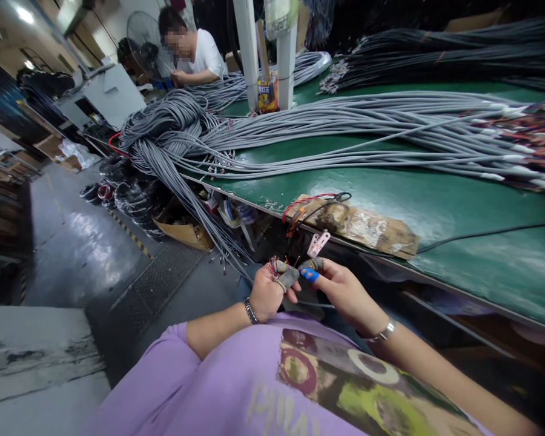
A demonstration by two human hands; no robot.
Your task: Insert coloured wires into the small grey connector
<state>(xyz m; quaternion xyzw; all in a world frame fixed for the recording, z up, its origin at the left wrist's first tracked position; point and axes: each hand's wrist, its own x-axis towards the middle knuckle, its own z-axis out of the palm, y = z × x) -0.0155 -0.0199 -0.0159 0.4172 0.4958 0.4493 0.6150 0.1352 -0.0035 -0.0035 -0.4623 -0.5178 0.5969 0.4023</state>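
My left hand (267,292) is closed, with grey covers on its thumb and a finger, around the bundle of thin coloured wires (273,264) at a cable's end. Against it my right hand (340,286) pinches at the wire tips with a blue-wrapped thumb and a grey-covered finger. The exact tips between the fingers are too small to make out. A grey cable (315,304) runs below both hands. Just beyond them, a pink clip-like piece (318,243) sticks out at the bench edge, beside a taped wooden board (367,229) with red and black leads.
Long grey cables (327,124) lie across the green bench (458,212), stripped ends at right, and hang over its left edge. Black cables (458,57) lie behind. Another person (204,54) sits at the back left. A cardboard box (186,233) and coiled cables (136,203) stand on the floor.
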